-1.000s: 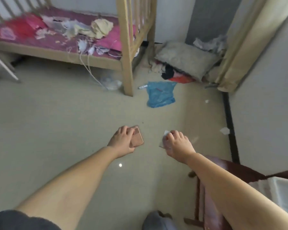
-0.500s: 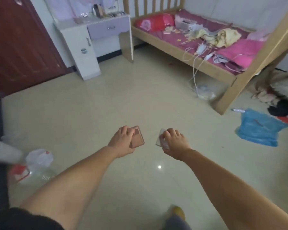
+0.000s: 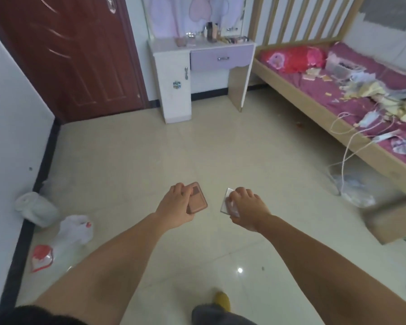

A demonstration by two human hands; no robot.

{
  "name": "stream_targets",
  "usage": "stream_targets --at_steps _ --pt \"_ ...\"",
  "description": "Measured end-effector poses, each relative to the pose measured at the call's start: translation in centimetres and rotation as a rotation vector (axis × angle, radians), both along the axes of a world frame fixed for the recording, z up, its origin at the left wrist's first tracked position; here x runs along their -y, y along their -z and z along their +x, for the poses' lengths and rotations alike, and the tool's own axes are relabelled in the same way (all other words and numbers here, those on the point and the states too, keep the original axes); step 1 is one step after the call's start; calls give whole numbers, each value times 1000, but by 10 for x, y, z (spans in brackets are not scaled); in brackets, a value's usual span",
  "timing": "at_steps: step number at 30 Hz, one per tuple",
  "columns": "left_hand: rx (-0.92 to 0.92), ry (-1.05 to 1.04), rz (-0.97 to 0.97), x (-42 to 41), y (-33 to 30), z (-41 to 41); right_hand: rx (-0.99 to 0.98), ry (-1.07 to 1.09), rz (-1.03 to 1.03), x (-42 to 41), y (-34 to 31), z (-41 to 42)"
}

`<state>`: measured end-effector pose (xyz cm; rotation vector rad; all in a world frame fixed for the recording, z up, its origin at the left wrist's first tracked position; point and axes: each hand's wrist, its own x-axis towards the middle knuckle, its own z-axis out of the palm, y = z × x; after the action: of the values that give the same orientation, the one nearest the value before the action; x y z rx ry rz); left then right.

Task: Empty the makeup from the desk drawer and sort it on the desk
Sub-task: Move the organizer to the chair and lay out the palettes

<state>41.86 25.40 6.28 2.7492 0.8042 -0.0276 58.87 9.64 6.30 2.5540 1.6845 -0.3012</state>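
Observation:
My left hand [image 3: 175, 204] grips a flat pink-brown compact [image 3: 197, 199] out in front of me. My right hand [image 3: 246, 205] holds a small clear flat case [image 3: 226, 201], fingers curled over it. Both hang over the tiled floor in the middle of the room. Far ahead stands the white desk [image 3: 169, 46] with its lilac drawer [image 3: 220, 57] shut. Several bottles and small makeup items [image 3: 212, 31] sit on the desk top, below a mirror.
A dark red door [image 3: 68, 55] is left of the desk. A wooden bed [image 3: 326, 104] with pink bedding and clutter runs along the right. White plastic bags [image 3: 75, 229] lie by the left wall. A cardboard box [image 3: 391, 219] sits by the bed.
The view has swung left from the bed end and floor corner to face the desk and door. Both hands keep the same hold on their items.

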Motion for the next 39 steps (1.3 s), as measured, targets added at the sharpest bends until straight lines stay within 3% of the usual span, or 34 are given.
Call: stream_targets --at_steps 11,19,25,39 --pt "17 -152 1 -208 2 119 -5 -171 15 -235 -3 140" --pt "-28 -85 71 -418 -17 207 6 -114 70 -437 -12 228" --pt "-70 -47 58 -539 -21 290 -44 -54 80 -543 -15 307" --pt "26 -167 -43 -774 -21 563 -58 -100 77 -796 -29 609"
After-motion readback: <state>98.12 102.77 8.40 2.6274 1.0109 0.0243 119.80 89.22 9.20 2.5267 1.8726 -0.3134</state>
